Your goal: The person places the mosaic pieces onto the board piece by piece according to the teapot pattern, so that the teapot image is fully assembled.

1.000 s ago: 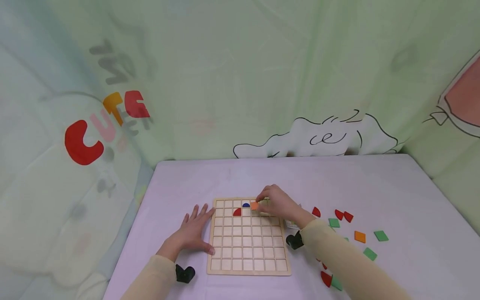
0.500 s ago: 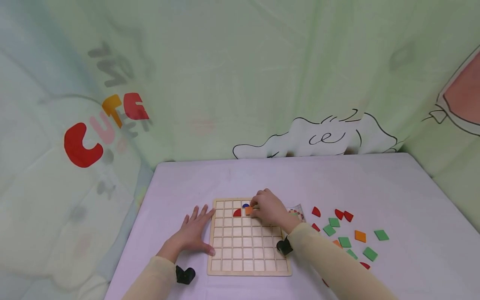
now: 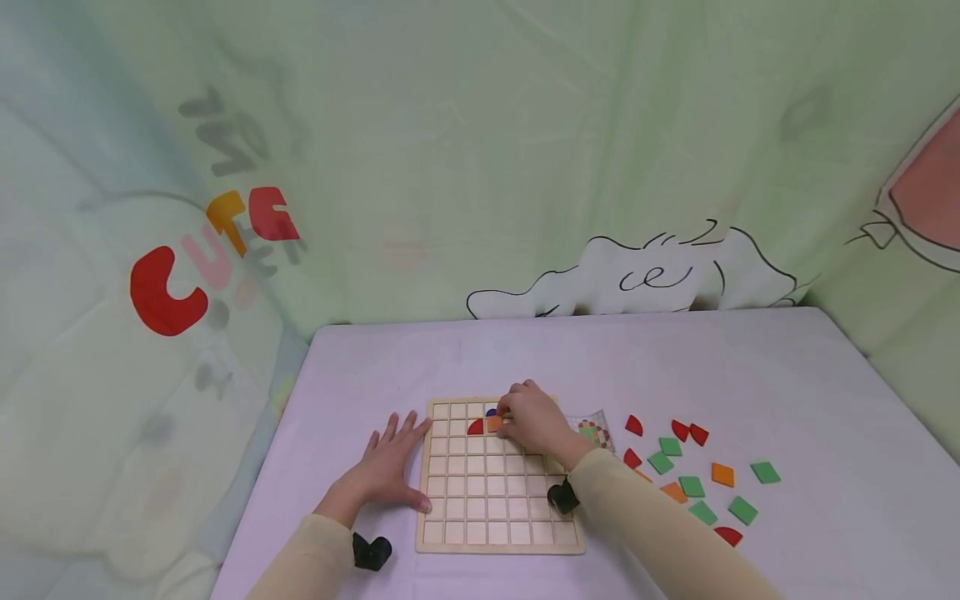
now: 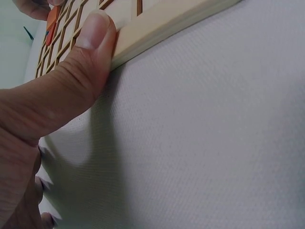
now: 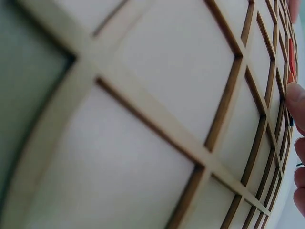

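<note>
A wooden grid board (image 3: 498,548) lies on the table. My left hand (image 3: 382,471) is beside its left edge with fingers spread, and the thumb (image 4: 95,36) rests on the frame. My right hand (image 3: 534,423) reaches over the upper rows and pinches an orange square tile (image 3: 493,424) at a cell in the second row. Immediately left of that tile, a red quarter-circle piece (image 3: 476,427) sits in its cell. Above it shows part of a blue piece (image 3: 491,412), in the top row. Whether the orange tile lies fully flat is hard to tell.
A printed pattern card (image 3: 592,429) lies right of the board, partly behind my right arm. Further right are scattered loose pieces: several green tiles (image 3: 743,510), orange tiles (image 3: 723,475) and red pieces (image 3: 633,425). A patterned curtain (image 3: 480,167) hangs behind the table.
My right hand has carried the orange tile left and down from beside the blue piece to the cell beside the red piece. The left hand stays put.
</note>
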